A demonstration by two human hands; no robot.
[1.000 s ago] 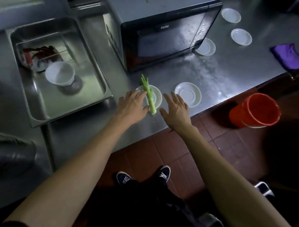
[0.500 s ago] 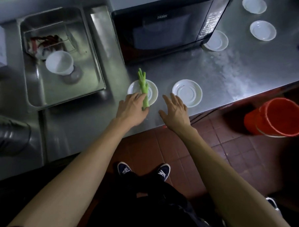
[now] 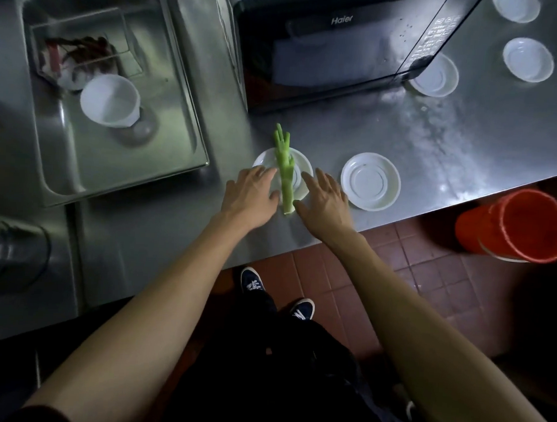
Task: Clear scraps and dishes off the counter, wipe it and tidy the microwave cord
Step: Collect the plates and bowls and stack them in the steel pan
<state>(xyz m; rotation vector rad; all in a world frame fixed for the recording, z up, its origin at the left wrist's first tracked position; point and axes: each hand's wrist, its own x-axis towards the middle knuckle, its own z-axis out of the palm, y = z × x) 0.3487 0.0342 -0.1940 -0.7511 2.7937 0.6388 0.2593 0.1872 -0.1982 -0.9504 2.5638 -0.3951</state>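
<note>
A green vegetable stalk (image 3: 284, 172) lies across a small white saucer (image 3: 265, 161) on the steel counter (image 3: 464, 161), in front of the black microwave (image 3: 335, 44). My left hand (image 3: 249, 196) lies flat just left of the stalk, fingers straight over the saucer's rim. On the stalk's right, my right hand (image 3: 325, 201) is spread flat the same way. Neither hand holds anything. A second empty saucer (image 3: 370, 181) sits further right. No microwave cord is visible.
Three more white saucers (image 3: 528, 59) sit at the counter's far right. The sink (image 3: 94, 158) on the left holds a white bowl (image 3: 109, 99) and reddish scraps (image 3: 83, 54). A red bucket (image 3: 522, 224) stands on the tiled floor beyond the counter edge.
My right hand has moved left, closing in on the stalk; the left hand stays beside it. The camera has shifted, so the purple cloth has left the view.
</note>
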